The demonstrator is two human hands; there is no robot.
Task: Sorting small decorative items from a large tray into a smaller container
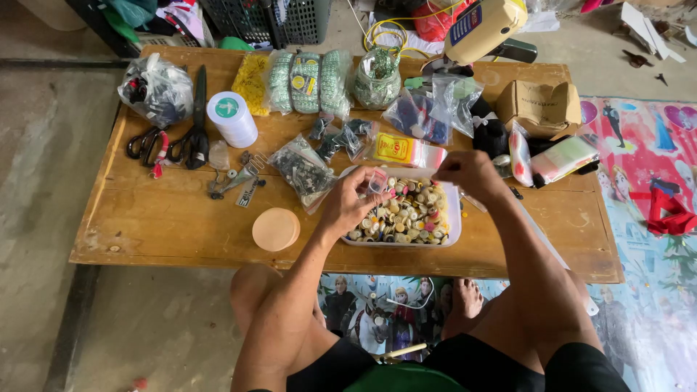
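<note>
A clear plastic tray full of mixed buttons lies on the low wooden table in front of me. My left hand hovers over the tray's left end and pinches a small clear plastic bag. Above the tray's far right corner, my right hand is closed with its fingertips pinched; what it pinches is too small to tell. The two hands are a short gap apart over the buttons.
A round tan lid lies left of the tray. Black scissors, a white tape roll, bags of small parts, green packets, a glass jar and a cardboard box crowd the far side.
</note>
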